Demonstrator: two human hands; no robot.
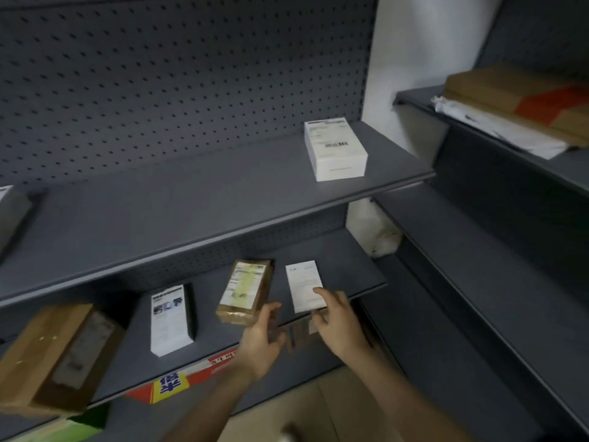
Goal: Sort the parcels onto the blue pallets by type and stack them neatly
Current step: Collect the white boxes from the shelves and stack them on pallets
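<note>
Both forearms reach up from the bottom edge toward the lower shelf [210,301], whose front lip carries a red and yellow price strip [178,384]. At that front edge the left hand [261,339] has its fingers curled and its thumb raised against the near corner of a taped brown parcel [245,291] with a pale label; blur hides whether it grips anything. The right hand [338,327] pinches a flat white parcel [304,285] at its near right corner, forefinger on top. The two parcels lie side by side toward the shelf's right end. Left of them stands a dark box with a white label [172,317], and at the left end a large brown carton [54,355] overhangs the front edge. On the upper shelf [191,212] a white box [334,148] with a barcode sits near the right end, while a grey parcel [12,215] shows at the left edge. Behind rises grey pegboard [159,74]. On the far right, another shelf holds brown cartons [510,90] and a white bag [497,126].
</note>
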